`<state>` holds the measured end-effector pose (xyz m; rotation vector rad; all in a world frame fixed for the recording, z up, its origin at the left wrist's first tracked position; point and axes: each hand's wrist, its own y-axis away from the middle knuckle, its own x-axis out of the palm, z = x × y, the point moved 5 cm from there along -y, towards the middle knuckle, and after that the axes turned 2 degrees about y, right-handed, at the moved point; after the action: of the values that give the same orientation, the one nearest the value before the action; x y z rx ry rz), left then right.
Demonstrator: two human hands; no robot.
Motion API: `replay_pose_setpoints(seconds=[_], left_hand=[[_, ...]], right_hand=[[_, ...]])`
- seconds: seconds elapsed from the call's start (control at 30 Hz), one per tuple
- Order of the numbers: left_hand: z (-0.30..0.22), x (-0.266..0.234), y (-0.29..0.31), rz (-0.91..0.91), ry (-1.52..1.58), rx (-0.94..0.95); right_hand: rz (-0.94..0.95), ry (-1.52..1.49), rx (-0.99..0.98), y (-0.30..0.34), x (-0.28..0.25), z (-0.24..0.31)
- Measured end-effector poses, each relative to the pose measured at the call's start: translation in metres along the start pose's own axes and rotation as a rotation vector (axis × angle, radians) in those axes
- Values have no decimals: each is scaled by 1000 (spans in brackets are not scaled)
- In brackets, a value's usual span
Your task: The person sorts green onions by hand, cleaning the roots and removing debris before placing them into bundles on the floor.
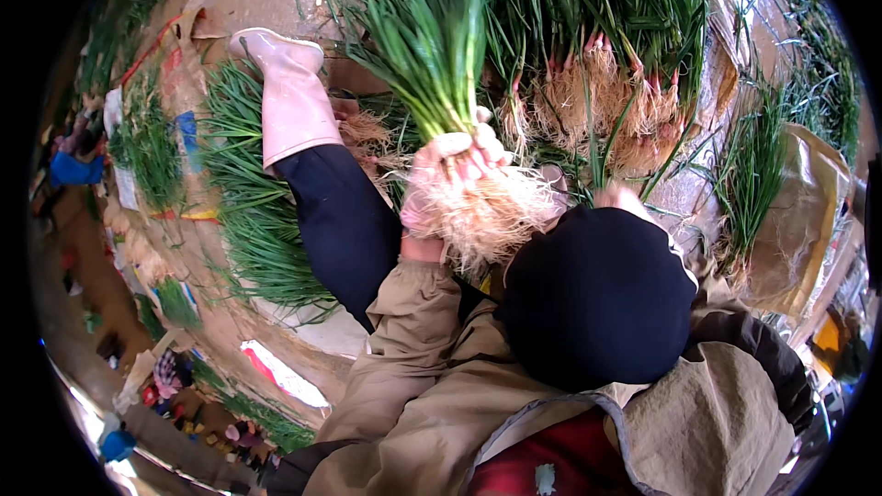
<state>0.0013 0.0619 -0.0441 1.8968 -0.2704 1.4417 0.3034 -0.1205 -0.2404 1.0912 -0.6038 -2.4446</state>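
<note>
My left hand [426, 186] is closed round a bunch of young green garlic [450, 83], its leaves pointing away from me and a thick mass of pale roots hanging toward me. The fingers wrap over the pinkish stem ends. Beyond my dark-clad right knee [597, 298], my right hand [625, 197] shows only in part and is smeared by motion. Next to it a few loose green stalks [602, 152] stick up; whether it grips them I cannot tell. A large heap of the same plants [588, 0] lies ahead, roots toward me.
My left leg, in a pink rubber boot [299, 101], stretches forward. Beside it lies a row of green plants [266, 230]. More plants [749, 174] lie at the right, near a tan plastic sack [795, 220]. Scattered items and further green bundles [152, 142] fill the far left.
</note>
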Motion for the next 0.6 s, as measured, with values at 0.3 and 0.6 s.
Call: replay_pose_setpoints(seconds=[0.3,0.6], left_hand=[[-10,-28,9,-136,-105,153],[0,-33,4,-361,98,99]], right_hand=[[-154,214,56,-112,-107,243],[143,-367,225,-202,-84,219]])
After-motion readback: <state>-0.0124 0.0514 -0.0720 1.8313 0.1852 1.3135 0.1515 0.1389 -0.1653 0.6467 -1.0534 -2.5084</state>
